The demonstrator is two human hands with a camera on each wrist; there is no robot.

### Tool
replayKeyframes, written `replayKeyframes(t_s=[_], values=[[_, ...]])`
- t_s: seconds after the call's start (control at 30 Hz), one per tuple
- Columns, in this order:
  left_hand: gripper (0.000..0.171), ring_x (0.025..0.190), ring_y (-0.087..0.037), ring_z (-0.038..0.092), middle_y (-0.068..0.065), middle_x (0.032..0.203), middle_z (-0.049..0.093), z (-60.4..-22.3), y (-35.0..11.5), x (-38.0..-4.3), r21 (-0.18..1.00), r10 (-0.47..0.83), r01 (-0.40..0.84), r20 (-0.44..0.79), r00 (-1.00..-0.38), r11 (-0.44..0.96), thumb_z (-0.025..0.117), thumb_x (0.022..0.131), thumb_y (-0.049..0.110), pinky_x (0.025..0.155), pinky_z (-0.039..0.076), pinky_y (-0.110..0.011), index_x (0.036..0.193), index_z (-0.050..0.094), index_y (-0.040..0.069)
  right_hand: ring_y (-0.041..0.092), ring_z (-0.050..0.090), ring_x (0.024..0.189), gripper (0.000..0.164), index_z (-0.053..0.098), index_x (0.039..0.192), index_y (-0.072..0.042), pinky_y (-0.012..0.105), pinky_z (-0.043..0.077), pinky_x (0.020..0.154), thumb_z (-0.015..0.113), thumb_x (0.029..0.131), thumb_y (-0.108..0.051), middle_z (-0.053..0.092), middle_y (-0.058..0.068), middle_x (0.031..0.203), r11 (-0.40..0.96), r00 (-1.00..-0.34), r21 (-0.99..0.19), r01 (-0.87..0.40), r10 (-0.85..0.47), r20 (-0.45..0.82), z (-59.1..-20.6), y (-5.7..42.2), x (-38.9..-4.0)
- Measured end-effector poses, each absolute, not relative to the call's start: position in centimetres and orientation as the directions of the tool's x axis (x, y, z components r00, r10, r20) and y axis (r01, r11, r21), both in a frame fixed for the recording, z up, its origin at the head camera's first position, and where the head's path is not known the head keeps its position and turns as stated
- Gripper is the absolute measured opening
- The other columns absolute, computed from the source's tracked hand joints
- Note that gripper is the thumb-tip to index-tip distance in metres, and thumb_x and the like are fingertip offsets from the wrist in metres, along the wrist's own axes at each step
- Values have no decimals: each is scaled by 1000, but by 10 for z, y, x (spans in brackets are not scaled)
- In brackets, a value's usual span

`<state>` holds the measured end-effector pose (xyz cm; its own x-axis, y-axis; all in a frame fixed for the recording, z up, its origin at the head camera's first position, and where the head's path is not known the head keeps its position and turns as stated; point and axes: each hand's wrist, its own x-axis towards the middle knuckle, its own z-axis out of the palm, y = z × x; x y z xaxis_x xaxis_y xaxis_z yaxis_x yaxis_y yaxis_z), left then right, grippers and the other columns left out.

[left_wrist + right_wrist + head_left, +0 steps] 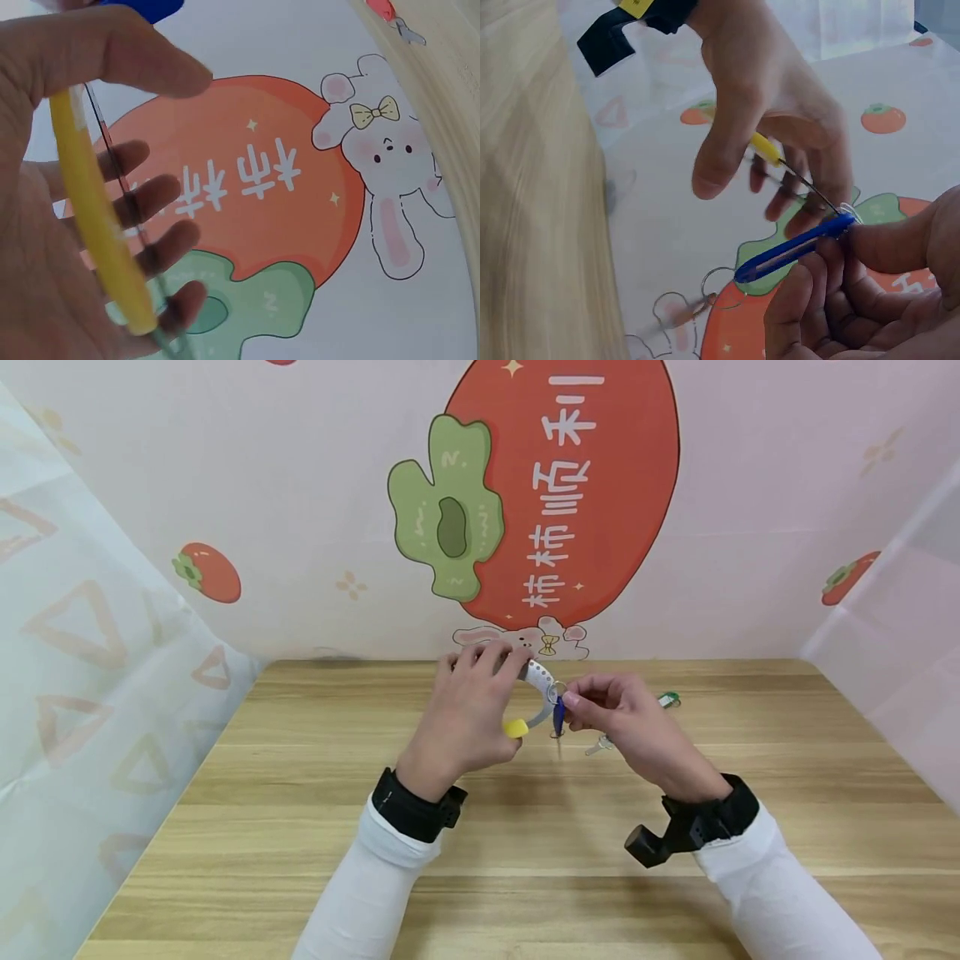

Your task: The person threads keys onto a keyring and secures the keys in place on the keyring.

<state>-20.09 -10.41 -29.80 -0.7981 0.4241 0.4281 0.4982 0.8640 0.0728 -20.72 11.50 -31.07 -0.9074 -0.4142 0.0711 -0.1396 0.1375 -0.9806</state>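
My left hand (468, 710) holds a large thin ring (540, 677) that has a white band with holes and a yellow grip (101, 217). The grip lies across the palm, fingers curved loosely around it. Thumb and fingers of my right hand (626, 718) pinch a slim blue key tag (791, 251). A small split ring at the tag's upper end overlaps the edge of the large ring. From its other end hangs another small ring (724, 288) with a blurred, thin metal piece, likely a key. Both hands are raised above the table, close together.
On the wooden table (300, 827), behind and beside my right hand, lie a green tag (669, 700) and a silver key (600, 745). A red tag (381, 9) shows in the left wrist view. A printed cloth backdrop (315, 485) stands at the table's far edge.
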Motion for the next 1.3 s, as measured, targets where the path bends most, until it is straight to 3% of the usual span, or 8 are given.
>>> replayKeyframes(t_s=[0.27,0.47,0.83,1.03,1.3], values=[[81,125,-33,46,-7,130,57,-297,-99,-196,-72,417,448,520,-746,891,86,61,33,94,40,-56,134,57,19,23,57,91,27,56,115,11,32,52,88,43,109,-12,57,15,99,92,-855,-994,-60,-518,4,-316,113,-213],[87,123,-34,47,-9,130,59,-296,-99,-196,-80,400,428,542,-740,900,87,60,30,94,40,-56,140,55,18,24,59,97,30,56,117,11,36,51,96,50,108,-17,58,12,106,-8,-855,-1000,14,-518,-8,-315,115,-216],[92,122,-34,49,-10,130,59,-294,-102,-197,-62,382,417,538,-751,907,88,61,38,95,40,-57,144,53,20,26,65,109,32,58,123,8,34,48,103,62,102,-16,63,17,115,35,-882,-994,-105,-464,77,-321,116,-217],[89,122,-34,48,-9,130,58,-294,-103,-197,-80,379,399,523,-763,914,89,60,34,96,40,-57,141,56,18,22,67,100,28,60,123,7,28,50,99,59,103,-13,65,19,111,98,-900,-979,-180,-418,124,-324,111,-215],[86,121,-35,48,-10,129,59,-296,-101,-198,-77,373,393,517,-771,916,89,59,32,95,39,-60,138,58,17,23,69,103,27,60,123,8,26,49,99,54,105,-11,64,25,114,128,-908,-971,-202,-396,137,-325,107,-212]])
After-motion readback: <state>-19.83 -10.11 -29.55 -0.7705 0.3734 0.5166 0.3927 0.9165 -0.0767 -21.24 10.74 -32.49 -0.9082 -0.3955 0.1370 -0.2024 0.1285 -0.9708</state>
